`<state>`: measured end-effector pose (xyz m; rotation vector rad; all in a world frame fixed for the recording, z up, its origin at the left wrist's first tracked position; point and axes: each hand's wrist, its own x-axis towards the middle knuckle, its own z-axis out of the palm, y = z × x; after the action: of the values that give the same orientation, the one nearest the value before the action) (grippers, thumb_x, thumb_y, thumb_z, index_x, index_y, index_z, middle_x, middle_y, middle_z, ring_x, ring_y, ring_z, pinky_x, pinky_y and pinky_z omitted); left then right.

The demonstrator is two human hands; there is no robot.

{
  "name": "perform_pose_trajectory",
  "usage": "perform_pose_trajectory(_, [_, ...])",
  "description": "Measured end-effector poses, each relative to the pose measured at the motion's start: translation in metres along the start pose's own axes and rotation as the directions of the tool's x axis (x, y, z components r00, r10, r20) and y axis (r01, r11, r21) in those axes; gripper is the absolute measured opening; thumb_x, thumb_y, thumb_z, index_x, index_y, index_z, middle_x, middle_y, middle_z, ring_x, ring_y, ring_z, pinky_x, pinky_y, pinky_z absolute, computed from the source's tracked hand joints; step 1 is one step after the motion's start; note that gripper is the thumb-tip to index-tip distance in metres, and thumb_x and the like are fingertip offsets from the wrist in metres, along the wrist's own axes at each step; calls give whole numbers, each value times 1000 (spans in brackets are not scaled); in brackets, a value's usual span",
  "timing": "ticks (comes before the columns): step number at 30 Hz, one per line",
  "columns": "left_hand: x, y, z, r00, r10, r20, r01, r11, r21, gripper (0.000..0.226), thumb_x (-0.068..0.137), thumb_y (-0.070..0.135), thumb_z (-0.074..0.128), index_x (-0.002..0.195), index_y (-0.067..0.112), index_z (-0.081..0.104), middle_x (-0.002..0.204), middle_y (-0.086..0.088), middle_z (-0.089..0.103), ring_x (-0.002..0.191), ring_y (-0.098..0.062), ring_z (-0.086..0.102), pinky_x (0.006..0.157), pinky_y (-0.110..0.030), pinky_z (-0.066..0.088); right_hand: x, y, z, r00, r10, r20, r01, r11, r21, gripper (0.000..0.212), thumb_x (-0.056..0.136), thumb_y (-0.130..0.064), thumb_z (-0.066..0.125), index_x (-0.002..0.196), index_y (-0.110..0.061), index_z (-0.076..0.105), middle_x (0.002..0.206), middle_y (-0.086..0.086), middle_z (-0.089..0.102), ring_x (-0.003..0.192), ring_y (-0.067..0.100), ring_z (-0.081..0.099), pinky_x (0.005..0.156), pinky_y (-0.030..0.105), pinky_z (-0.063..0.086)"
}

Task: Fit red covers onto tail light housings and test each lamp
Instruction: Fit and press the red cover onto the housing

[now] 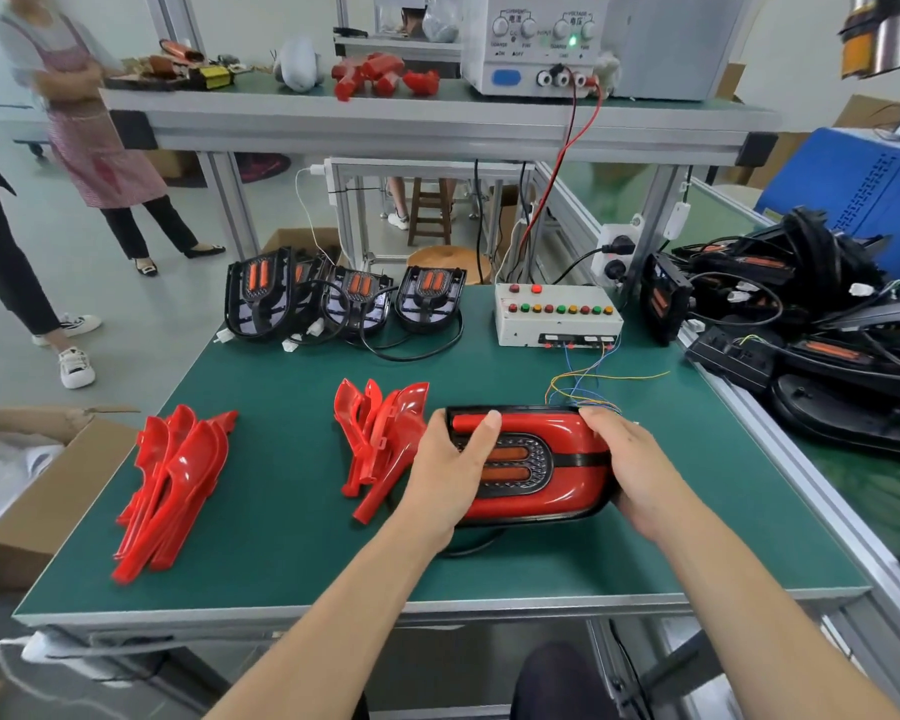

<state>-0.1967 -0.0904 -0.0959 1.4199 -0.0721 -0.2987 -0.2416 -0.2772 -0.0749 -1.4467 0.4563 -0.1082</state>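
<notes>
Both our hands clamp one tail light: our left hand [450,462] grips its left end with the thumb laid across the red cover [557,433], and our right hand [630,470] curls round the right end. The lamp sits on the green bench [281,511] in front of us, cover apparently seated on the black housing [520,519]. We judge the fitting step nearly done; next comes testing, which calls for the coloured wires [583,387] running to the button box [557,314]. Spare covers [172,485] lie left, bare housings [354,298] behind. The power supply [536,39] carries labels we read as COARSE and FINE; the rest is blurred.
</notes>
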Motion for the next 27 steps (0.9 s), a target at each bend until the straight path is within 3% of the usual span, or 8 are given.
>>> perform_pose_trajectory(5, [1,-6,0,999,-39,36,40,999,-28,28,95,42,70,114,24,60,107,-3,78,96,-27,77,88,-51,61,1,11,-6,1000,14,-9,-14,999,32,25,100,-26,57,97,-25,81,103,2,78,93,17,73,90,39,54])
perform_pose_trajectory(8, [0,-6,1,1000,-11,7,11,1000,25,28,93,47,72,109,27,61,100,5,78,89,-14,77,77,-34,63,0,15,-6,1000,11,22,-12,998,57,25,103,-23,54,113,-21,77,113,4,77,106,23,72,96,42,54])
perform_pose_trajectory(10, [-1,-8,1,1000,-3,2,3,1000,0,32,91,46,74,110,23,62,98,3,79,86,-15,78,68,-31,63,-1,17,-5,999,2,33,-4,998,67,26,104,-24,53,119,-22,74,116,4,76,108,23,71,97,42,55])
perform_pose_trajectory(15, [1,-10,1,999,-9,-36,8,1000,-19,34,91,48,72,107,20,62,97,-2,79,84,-23,78,68,-39,64,-2,17,-1,999,-9,45,7,998,55,24,103,-27,56,118,-24,74,114,3,77,100,20,72,84,36,60])
perform_pose_trajectory(20, [3,-12,0,1000,-22,-22,21,998,-67,39,85,43,80,108,17,63,95,-5,79,81,-31,78,65,-45,64,-1,18,1,999,-26,30,24,997,76,22,102,-22,57,115,-18,75,113,9,76,98,23,70,92,42,57])
perform_pose_trajectory(27, [7,-12,-1,998,-58,-17,56,993,-102,40,77,37,87,104,18,65,94,-12,78,80,-36,78,61,-47,63,-1,18,2,998,34,46,-39,992,120,19,100,-21,61,111,-17,76,105,10,78,90,22,72,74,34,61])
